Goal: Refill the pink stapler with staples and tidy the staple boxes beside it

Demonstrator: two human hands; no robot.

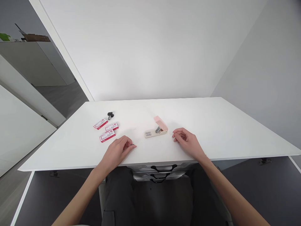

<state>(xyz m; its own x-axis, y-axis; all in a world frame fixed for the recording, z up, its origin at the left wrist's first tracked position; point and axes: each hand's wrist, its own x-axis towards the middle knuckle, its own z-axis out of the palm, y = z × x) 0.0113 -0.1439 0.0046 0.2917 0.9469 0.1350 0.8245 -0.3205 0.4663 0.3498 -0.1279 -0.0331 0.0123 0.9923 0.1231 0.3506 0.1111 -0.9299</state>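
A stapler (153,133) lies on the white desk between my hands, with a cream base and its pink top cover (161,123) swung up. Under the raised cover a silver metal part (158,129) shows. To the stapler's left, my left hand (118,150) rests on the desk with thumb and fingers closed on a small dark strip (132,144), mostly hidden by the fingers. Just right of the stapler, apart from it, my right hand (187,142) rests with its fingers loosely curled together and nothing visible in them.
Three red-and-white small boxes (107,136) lie left of my left hand. Behind them is a small black-and-silver staple remover (110,115). The white desk (211,125) meets a white wall at the back. Drawers with black handles (164,168) sit under the front edge.
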